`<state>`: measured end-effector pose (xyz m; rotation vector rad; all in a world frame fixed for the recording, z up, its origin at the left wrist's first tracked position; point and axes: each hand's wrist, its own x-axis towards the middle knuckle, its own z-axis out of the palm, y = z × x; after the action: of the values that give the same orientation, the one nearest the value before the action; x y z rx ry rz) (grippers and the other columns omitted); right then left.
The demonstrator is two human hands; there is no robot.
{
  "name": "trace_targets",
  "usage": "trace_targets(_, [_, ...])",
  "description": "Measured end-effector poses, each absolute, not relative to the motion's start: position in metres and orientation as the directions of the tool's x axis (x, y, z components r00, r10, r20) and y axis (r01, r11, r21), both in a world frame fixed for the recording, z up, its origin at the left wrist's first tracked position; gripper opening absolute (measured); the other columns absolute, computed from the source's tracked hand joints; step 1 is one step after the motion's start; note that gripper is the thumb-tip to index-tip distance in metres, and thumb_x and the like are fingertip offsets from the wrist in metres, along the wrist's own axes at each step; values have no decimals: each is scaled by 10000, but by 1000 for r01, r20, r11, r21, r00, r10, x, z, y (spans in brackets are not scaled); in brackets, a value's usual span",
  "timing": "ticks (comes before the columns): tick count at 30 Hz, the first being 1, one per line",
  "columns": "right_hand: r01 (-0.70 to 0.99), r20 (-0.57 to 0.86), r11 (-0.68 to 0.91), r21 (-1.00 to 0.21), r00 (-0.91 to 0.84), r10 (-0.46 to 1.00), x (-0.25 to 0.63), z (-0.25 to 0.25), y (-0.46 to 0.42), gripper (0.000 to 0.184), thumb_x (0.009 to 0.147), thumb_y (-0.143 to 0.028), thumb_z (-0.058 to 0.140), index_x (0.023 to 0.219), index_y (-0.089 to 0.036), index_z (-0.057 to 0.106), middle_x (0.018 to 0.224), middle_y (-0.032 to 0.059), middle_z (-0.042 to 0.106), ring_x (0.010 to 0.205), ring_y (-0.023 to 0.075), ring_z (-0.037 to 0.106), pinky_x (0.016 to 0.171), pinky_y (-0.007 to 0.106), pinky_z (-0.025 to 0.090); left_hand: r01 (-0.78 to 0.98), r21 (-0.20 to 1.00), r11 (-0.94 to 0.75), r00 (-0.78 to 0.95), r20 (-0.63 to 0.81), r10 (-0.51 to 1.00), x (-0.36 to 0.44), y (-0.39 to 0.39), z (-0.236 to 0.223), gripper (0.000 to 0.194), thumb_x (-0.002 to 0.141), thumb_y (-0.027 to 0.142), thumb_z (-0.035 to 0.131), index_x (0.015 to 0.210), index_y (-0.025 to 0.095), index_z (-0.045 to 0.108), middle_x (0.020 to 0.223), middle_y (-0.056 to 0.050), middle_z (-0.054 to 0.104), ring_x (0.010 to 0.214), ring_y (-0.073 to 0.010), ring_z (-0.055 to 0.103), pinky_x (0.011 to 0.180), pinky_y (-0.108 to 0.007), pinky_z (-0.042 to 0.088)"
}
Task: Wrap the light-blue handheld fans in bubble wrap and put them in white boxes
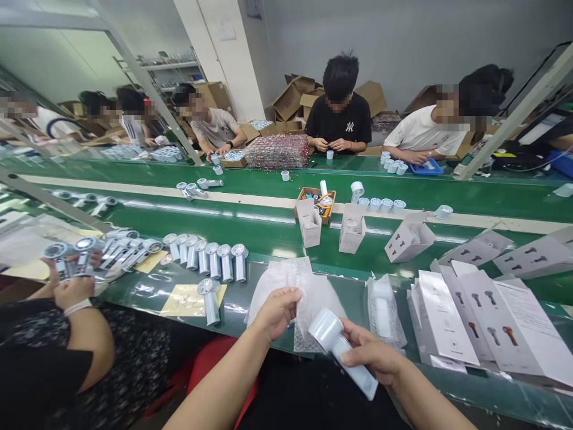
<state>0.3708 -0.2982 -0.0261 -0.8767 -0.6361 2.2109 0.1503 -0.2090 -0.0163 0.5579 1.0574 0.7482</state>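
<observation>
My right hand (373,353) grips a pale blue handheld fan (342,351) by its handle, the round head pointing up and left. My left hand (278,310) pinches the edge of a clear bubble-wrap bag (313,298) just above the fan's head. Both hands are at the near edge of the green table (250,310). Under the bag lies a pile of more bubble bags (280,280).
A wrapped fan (385,310) lies to my right, beside flat white cartons (474,316). A row of fans (210,257) stands to my left, one lying on a yellow sheet (183,298). A neighbour's hands (74,280) hold fans at left. Open small boxes (353,230) sit on the belt; several people work opposite.
</observation>
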Motion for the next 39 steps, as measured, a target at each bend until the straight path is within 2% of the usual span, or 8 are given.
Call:
trace_targets(3, [-453, -325, -685, -570, -641, 695, 386, -30, -307, 801, 515, -232, 853, 1267, -226, 577, 933, 35, 714, 648, 160, 646, 577, 242, 483, -318, 725, 611, 282, -543, 791, 155, -209, -11, 335, 560, 333, 852, 665, 145, 596, 623, 1, 632, 586, -110, 589, 610, -239, 459])
trace_targets(10, [-571, -308, -616, -542, -548, 778, 405, -36, -311, 569, 430, -319, 922, 926, -137, 714, 722, 68, 722, 610, 194, 670, 574, 269, 515, -281, 772, 571, 391, -451, 802, 156, -209, -9, 280, 581, 271, 803, 735, 134, 614, 662, -3, 619, 597, -100, 569, 624, -239, 458])
trace_targets(15, [-646, -368, -562, -516, -425, 827, 417, -45, -317, 428, 519, -326, 891, 873, -155, 722, 743, 76, 731, 622, 173, 671, 608, 253, 501, 205, 922, 330, 280, -378, 883, 137, -168, -38, 406, 701, 554, 655, 711, 169, 527, 619, 6, 552, 563, -124, 534, 605, -291, 472])
trace_targets(21, [-700, -527, -521, -488, -240, 815, 416, -60, -323, 476, 507, -294, 912, 919, -203, 692, 736, 35, 715, 667, 166, 667, 655, 272, 528, 575, 807, 138, 144, -266, 953, 145, -110, -56, 98, 815, 276, 581, 836, 181, 585, 790, -45, 612, 867, -216, 599, 824, -348, 465])
trace_targets(26, [-751, -621, -469, -465, -102, 777, 410, -63, -324, 538, 521, -289, 924, 987, -227, 661, 755, 1, 696, 737, 169, 680, 696, 278, 546, 747, 665, -1, 250, -280, 927, 201, -161, -81, 143, 830, 286, 583, 934, 189, 600, 1019, -98, 638, 1053, -265, 588, 942, -381, 434])
trace_targets(29, [-739, -640, -459, -493, -49, 767, 408, -65, -324, 566, 518, -285, 922, 1005, -225, 641, 752, -18, 677, 712, 155, 668, 680, 270, 540, 786, 618, -24, 333, -390, 858, 226, -199, -105, 211, 660, 226, 740, 816, 176, 608, 937, -99, 651, 991, -312, 618, 884, -404, 457])
trace_targets(32, [-713, -637, -483, -508, -66, 768, 406, -69, -323, 580, 516, -278, 908, 1018, -214, 625, 753, -24, 652, 699, 151, 657, 656, 265, 529, 770, 638, -16, 373, -430, 822, 228, -209, -115, 56, 716, 131, 628, 706, 178, 600, 873, -110, 655, 990, -324, 620, 892, -424, 429])
trace_targets(39, [-584, -560, -648, -489, -359, 747, 392, -72, -288, 692, 488, -260, 850, 1123, -213, 580, 781, -14, 639, 618, 167, 636, 550, 277, 474, 509, 847, 152, 456, -415, 787, 212, -194, -92, 127, 730, 231, 554, 651, 169, 632, 660, -17, 644, 679, -188, 596, 666, -288, 453])
